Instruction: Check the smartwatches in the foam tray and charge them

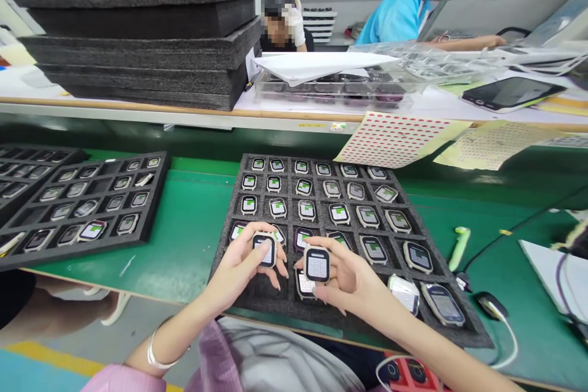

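A strapless watch case with a lit white screen is gripped in my left hand, the thumb lying on its face. My right hand has its fingers closed round a second watch case, whose screen shows a pale grid. Both are held above the near part of a black foam tray. Rows of similar watch cases sit in its compartments, many with green and white screens. Directly below my right hand, another lit watch is partly hidden.
More foam trays of watches lie at left on the green bench. Thick foam slabs are stacked on the shelf. Dotted sticker sheets hang over its edge. A black charging puck with a white cable lies right. Two people work beyond.
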A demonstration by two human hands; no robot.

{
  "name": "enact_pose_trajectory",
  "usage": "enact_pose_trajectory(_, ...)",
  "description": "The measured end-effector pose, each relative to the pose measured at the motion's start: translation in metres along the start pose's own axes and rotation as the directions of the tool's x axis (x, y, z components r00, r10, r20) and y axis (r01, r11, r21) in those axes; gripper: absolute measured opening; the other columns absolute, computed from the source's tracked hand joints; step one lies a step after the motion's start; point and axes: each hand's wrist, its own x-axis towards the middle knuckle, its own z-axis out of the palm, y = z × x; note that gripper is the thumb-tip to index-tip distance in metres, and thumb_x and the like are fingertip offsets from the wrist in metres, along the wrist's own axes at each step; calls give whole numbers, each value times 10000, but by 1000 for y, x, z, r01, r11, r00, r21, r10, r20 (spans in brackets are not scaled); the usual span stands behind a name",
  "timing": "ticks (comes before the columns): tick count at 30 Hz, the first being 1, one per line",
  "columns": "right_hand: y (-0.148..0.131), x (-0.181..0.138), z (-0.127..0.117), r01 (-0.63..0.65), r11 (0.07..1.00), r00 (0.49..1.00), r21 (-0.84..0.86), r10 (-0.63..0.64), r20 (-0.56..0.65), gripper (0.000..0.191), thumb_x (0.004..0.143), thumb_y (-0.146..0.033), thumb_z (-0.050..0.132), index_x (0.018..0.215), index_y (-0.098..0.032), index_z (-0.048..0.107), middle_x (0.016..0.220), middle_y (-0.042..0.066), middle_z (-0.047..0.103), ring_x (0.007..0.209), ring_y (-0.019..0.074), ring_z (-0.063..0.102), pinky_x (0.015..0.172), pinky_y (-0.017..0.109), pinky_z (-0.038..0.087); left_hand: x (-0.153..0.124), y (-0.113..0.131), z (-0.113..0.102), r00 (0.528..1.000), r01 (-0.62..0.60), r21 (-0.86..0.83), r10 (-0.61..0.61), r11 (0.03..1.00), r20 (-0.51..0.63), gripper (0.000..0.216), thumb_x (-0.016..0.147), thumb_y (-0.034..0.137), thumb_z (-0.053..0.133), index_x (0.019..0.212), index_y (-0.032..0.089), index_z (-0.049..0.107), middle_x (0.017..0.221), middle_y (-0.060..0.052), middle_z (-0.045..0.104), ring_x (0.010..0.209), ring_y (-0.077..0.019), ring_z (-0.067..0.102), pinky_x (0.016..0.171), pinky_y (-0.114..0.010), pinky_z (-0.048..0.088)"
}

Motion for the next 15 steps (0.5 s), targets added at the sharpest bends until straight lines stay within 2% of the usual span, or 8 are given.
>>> enact_pose_trajectory(2,-1,-2,2,21,1000,999,13,-21,-24,524,807,-252,663,1272,-203,426,1008,89,631,640,118,598,425,159,457,-1,2,2,1000,1,-3,-1,1000,-1,228,910,239,511,1131,209,464,923,-66,628,815,-196,640,623,-289,546)
enact_pose_trajectory(5,-3,-2,5,61,998,995,23,-59,-78,446,861,-322,599,1262,-189,456,908,62,641,578,120,603,414,182,461,-3,7,5,1000,5,-40,-5,999,-13,259,892,228,508,1147,204,465,1039,-95,636,959,-239,629,791,-384,534)
enact_pose_trajectory(7,-2,-2,6,81,997,990,-3,-81,-116,404,872,-366,594,1219,-186,491,823,32,630,523,110,585,385,176,426,-4,8,7,999,21,-57,-23,998,-22,267,882,225,502,1147,204,472,1079,-104,636,1004,-255,621,852,-418,509)
enact_pose_trajectory(11,0,-1,8,100,993,983,-56,-107,-147,311,888,-399,583,1115,-192,538,828,26,638,438,67,508,369,169,375,-7,6,7,998,56,-44,-57,997,-12,300,847,219,525,1145,217,485,1066,-97,645,995,-261,625,843,-422,510)
enact_pose_trajectory(15,-4,-6,7,108,993,991,-36,-111,-81,337,907,-417,540,1177,-216,531,891,35,619,505,87,553,396,177,413,-10,5,6,997,74,-5,-74,997,-13,346,832,195,525,1173,225,478,1075,-97,633,1021,-264,607,860,-432,504)
